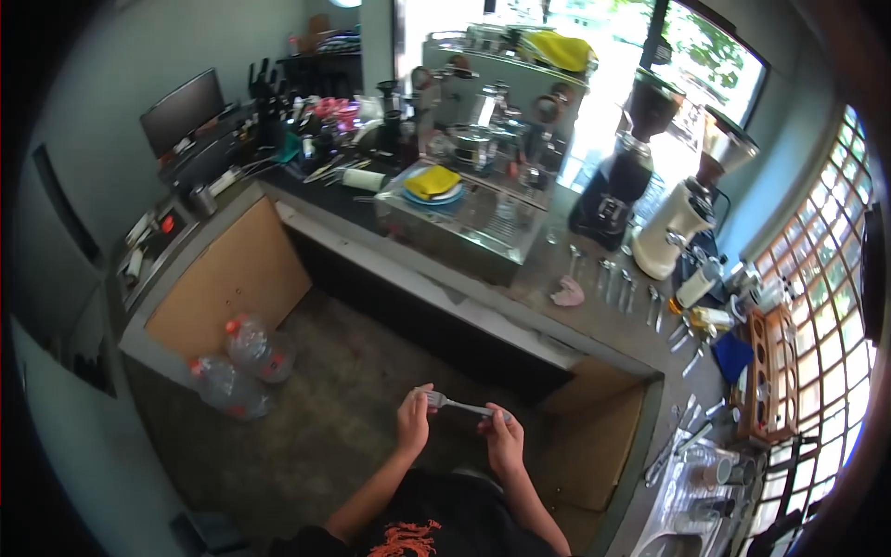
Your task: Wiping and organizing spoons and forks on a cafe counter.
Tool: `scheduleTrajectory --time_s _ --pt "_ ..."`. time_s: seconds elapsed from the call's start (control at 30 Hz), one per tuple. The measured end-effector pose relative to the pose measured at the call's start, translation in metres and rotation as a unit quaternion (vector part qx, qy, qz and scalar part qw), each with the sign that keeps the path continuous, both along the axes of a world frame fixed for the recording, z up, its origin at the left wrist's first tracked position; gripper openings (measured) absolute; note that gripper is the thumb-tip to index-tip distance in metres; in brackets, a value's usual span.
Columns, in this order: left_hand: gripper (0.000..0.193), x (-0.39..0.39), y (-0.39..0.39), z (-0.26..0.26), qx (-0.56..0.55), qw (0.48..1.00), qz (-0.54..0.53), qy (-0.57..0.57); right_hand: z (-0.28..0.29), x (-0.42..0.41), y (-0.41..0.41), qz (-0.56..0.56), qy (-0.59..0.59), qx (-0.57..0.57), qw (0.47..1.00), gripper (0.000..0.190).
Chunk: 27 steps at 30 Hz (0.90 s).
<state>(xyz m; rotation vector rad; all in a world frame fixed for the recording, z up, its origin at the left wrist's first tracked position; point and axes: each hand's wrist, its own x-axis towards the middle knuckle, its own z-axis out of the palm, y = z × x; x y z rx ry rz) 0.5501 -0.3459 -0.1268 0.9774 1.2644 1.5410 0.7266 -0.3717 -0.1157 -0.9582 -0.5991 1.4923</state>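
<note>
A metal fork [459, 405] is held level in front of my body, above the floor. My left hand [415, 420] pinches it at the tined end, and my right hand [502, 435] grips the end of its handle. Beyond the hands, several spoons and other pieces of cutlery [624, 289] lie in groups on the grey counter. Near them is a crumpled pink cloth [568, 291].
An espresso machine [480, 216] and two coffee grinders [612, 188] [672, 230] stand on the counter ahead. At right are a wooden rack [766, 376] and a steel sink [668, 546] with glasses beside it. Large clear plastic bottles [233, 390] rest on the floor at left.
</note>
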Motion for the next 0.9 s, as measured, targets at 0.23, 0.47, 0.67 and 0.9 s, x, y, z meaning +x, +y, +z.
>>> scheduleTrajectory --time_s 0.23,0.47,0.67,0.9 --pt "0.038 -0.096 -0.037 0.012 -0.012 0.995 0.083 0.057 -0.004 -0.090 -0.003 0.131 -0.015 -0.010 0.991 0.033" --pt "0.036 -0.158 -0.066 0.011 0.007 0.972 0.205 0.114 0.002 -0.153 0.004 0.239 -0.199 0.052 0.949 0.031" --pt "0.043 -0.186 -0.079 -0.002 0.013 0.973 0.231 -0.001 -0.009 -0.184 0.024 0.300 -0.132 0.021 0.944 0.029" --pt "0.047 -0.216 -0.060 -0.001 -0.066 0.954 0.288 0.050 -0.023 -0.227 0.066 0.368 -0.172 0.033 0.913 0.030"
